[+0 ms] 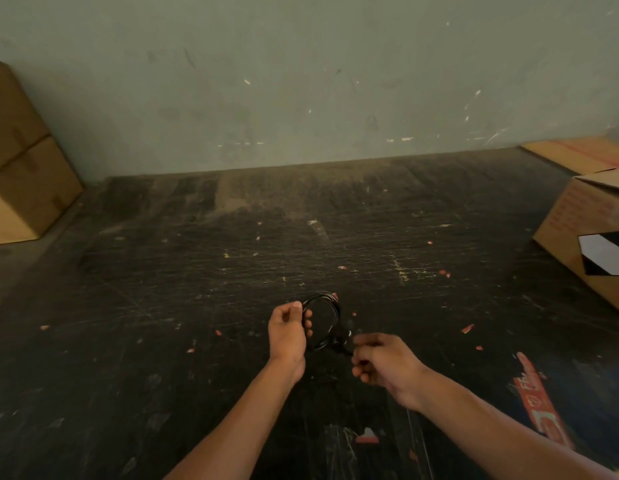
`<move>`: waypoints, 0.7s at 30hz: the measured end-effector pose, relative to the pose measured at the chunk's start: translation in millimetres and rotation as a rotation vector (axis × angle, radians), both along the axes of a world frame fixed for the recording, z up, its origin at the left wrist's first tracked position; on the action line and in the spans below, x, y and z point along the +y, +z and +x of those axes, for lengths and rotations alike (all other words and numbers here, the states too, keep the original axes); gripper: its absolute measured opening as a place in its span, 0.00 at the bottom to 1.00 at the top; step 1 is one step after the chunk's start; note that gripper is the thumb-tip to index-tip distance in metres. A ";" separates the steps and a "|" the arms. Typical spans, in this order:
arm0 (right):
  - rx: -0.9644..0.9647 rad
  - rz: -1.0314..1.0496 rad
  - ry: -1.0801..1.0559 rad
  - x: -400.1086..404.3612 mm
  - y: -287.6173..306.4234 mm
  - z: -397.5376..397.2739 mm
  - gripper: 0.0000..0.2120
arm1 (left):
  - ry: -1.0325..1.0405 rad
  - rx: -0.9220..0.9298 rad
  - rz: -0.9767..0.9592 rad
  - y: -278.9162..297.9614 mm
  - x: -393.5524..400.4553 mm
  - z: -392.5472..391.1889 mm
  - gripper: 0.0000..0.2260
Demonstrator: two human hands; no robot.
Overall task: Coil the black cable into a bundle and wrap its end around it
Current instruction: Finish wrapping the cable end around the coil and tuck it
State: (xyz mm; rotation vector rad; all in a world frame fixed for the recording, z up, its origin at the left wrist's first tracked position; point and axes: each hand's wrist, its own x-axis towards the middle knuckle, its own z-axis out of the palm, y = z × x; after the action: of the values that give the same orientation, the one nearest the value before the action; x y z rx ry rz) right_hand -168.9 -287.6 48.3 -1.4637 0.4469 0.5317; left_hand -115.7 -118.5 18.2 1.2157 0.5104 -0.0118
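The black cable (330, 311) forms a small round coil held upright above the dark floor, near the middle of the view. My left hand (288, 332) grips the coil's left side, fingers curled through the loop. My right hand (382, 363) pinches the cable's end at the coil's lower right, where a small dark plug part shows. The cable is hard to tell apart from the dark floor behind it.
The dark scratched floor (231, 271) is strewn with small red scraps. Stacked cardboard boxes (20, 174) stand at the far left by the wall. Another cardboard box (592, 237) with a black-and-white label sits at the right. Red tape (540, 403) lies at the lower right.
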 end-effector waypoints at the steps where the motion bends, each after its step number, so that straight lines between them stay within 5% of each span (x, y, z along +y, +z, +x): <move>1: 0.077 0.018 0.020 0.3 -0.8 0.2 0.10 | 0.027 -0.011 -0.016 2.3 1.0 1.6 0.06; 8: 0.262 0.020 -0.033 -2.2 -9.5 5.1 0.10 | 0.075 -0.077 -0.041 10.9 6.9 6.3 0.05; 21: -0.174 -0.208 0.144 9.3 -6.3 3.7 0.14 | -0.121 -0.075 0.211 1.3 1.7 -4.1 0.04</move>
State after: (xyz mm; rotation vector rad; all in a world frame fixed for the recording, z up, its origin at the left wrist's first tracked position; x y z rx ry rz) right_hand -165.2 -278.3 41.9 -1.7362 0.2659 0.4776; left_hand -119.7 -116.8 19.5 1.4468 0.3785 -0.0153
